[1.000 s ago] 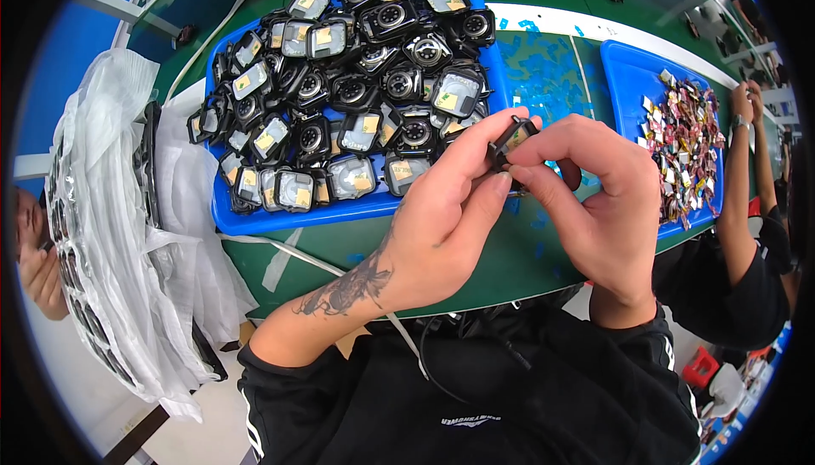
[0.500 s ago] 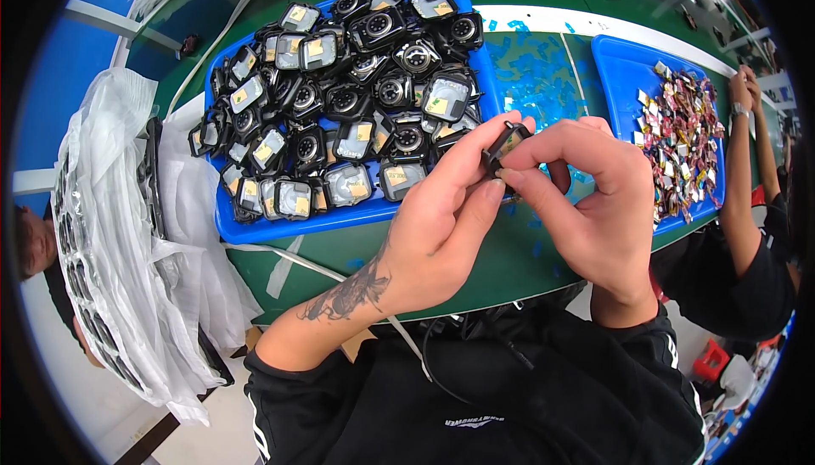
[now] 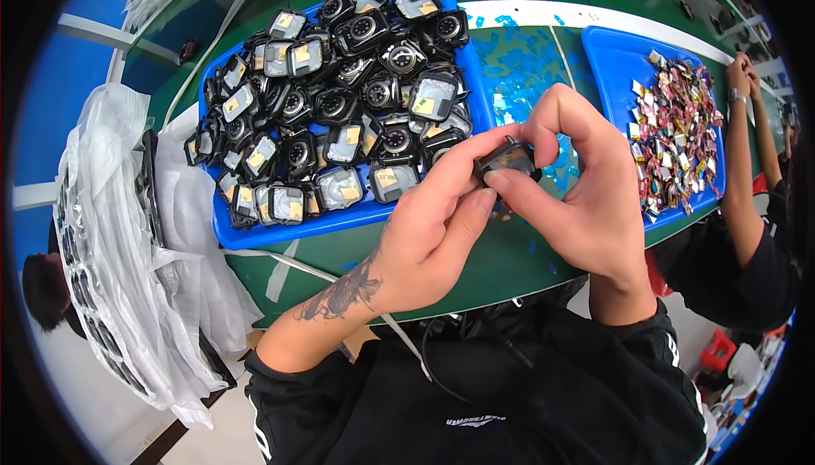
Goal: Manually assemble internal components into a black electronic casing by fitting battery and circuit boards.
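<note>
- One black watch case [image 3: 509,158], held by fingers of your left hand [image 3: 429,240]
- Your right hand [image 3: 598,219] has widened its pinch, baring more case between fingertips to work

Bright light; fisheye-bent edges, dark corners; glare on blue scraps [image 3: 512,105].

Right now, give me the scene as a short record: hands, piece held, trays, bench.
Left hand: holding a black case
Right hand: thumb against that case, index finger curled beside it; full grip unclear
Left tray: blue, heaped with watch-like cases
Right tray: blue, piled with small multicoloured parts
Bench: green, blue scraps between trays
</note>
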Motion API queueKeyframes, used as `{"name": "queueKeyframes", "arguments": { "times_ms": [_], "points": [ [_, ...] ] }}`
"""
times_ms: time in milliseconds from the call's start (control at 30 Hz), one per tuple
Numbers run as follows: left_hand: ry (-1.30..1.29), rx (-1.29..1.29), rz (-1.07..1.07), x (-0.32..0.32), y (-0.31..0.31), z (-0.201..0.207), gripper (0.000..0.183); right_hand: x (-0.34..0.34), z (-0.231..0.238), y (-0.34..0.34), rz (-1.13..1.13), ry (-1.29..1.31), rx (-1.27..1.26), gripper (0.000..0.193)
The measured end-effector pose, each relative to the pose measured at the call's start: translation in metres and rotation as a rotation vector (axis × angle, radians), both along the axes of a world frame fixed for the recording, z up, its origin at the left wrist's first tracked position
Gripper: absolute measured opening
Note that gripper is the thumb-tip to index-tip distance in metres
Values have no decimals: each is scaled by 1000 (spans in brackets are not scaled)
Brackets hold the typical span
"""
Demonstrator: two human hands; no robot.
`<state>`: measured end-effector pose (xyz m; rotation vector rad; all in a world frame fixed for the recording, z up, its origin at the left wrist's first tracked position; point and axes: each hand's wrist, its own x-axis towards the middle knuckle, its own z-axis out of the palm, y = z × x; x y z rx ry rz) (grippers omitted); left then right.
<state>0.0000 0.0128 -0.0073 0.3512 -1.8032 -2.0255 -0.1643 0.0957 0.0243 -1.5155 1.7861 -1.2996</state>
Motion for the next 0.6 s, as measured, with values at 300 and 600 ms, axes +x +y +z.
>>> {"name": "queueKeyframes", "arguments": {
  "times_ms": [300,600],
  "points": [
    [69,299,285,-6,-2,4,36,12,-7,27,3,-199,86,53],
    [125,132,506,-13,5,6,22,41,-15,17,-59,-452,-33,20]
  ]
}}
